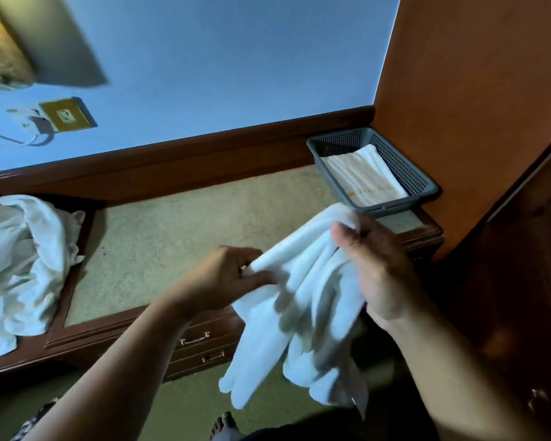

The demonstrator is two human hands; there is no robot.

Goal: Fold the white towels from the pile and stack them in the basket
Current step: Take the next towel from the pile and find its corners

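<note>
The left hand [233, 278] pinches an edge of a white towel [299, 313], with its fingers curled in around the cloth. The right hand [376, 268] grips the same towel higher up. Its thumb lies across the front and its fingers are wrapped behind, so the top of the cloth is bunched in the fist.

Between the two hands the towel is gathered in loose vertical folds. It hangs down in front of the person, held in the air over the front edge of a desk [172, 237].

A grey mesh basket [409, 173] stands on the desk's far right corner, just beyond the right hand. Inside it a folded towel [366, 179] lies flat, with a line of gold lettering on it too small to read.

A rumpled pile [23, 265] of white towels sits at the desk's left end, well apart from the basket. Two drawers [204, 348] with metal handles show below the desk's front edge.

Behind the desk is a pale wall [220, 58] with a socket [67, 114] on it, and a dark wooden wardrobe [506, 249] stands to the right. A bare foot [223, 424] shows at the bottom.
</note>
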